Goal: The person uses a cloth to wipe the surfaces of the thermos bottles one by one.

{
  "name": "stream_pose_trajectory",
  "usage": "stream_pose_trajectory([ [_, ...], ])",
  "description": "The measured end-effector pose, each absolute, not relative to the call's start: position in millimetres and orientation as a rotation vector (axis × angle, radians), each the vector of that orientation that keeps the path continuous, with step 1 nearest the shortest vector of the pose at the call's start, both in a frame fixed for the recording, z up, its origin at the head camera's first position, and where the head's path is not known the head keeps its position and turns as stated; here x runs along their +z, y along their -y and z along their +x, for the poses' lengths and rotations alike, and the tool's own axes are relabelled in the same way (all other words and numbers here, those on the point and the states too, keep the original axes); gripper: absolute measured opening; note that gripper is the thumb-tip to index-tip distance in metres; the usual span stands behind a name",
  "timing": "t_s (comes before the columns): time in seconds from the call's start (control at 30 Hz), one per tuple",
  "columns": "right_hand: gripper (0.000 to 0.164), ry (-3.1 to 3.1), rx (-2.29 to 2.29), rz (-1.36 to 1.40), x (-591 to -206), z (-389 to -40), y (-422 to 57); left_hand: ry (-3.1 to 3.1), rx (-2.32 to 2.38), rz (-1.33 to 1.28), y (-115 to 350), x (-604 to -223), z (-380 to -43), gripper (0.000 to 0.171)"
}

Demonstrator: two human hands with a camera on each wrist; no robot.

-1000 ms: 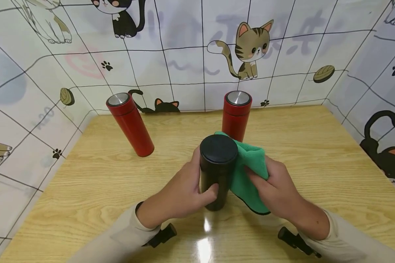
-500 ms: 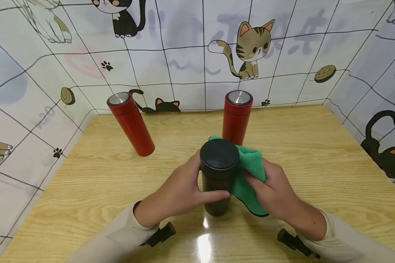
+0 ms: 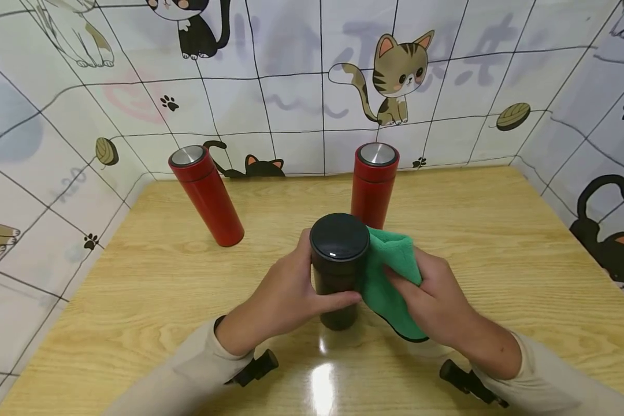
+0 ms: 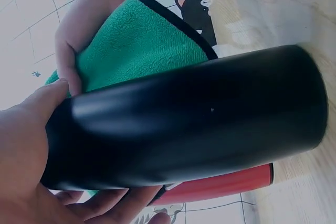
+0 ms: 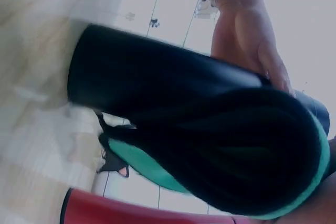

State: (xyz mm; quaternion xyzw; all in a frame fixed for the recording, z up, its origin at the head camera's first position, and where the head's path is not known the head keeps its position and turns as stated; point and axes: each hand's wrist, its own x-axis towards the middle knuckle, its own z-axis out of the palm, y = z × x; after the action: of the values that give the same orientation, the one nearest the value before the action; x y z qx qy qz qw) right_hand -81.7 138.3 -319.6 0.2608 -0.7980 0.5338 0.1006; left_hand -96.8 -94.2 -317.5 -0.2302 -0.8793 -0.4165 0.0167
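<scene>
A black thermos bottle with a flat dark lid stands roughly upright in front of the person. The left hand grips its left side, the thumb laid across the front and the other fingers hidden behind it. In the left wrist view those fingers curl round the far side of the black bottle. A green towel with black edging is held by the right hand against the bottle's right side. Folds of the towel hide some right fingers. Whether the bottle's base touches the table cannot be told.
Two red thermos bottles with silver-topped lids stand farther back on the wooden table: one red bottle at left, the other red bottle just behind the black one. A cat-printed wall covering encloses the back and sides.
The black bottle has shifted slightly left and away over the last half second, along with the left hand. Earlier, the left thumb stretched farther across its front. The towel stays at its right side.
</scene>
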Motion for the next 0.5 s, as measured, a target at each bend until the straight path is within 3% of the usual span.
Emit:
stream_pose_trajectory([
  [0.23, 0.046, 2.1, 1.714, 0.729, -320.8, -76.3, -136.5, 2.693, -1.272, -0.697, 94.4, -321.4, -100.3, 0.102],
  [0.5, 0.037, 2.493, 1.564, 0.768, -323.7, -84.8, -135.6, 2.587, -1.358, -0.837, 94.3, -324.4, -99.7, 0.097],
])
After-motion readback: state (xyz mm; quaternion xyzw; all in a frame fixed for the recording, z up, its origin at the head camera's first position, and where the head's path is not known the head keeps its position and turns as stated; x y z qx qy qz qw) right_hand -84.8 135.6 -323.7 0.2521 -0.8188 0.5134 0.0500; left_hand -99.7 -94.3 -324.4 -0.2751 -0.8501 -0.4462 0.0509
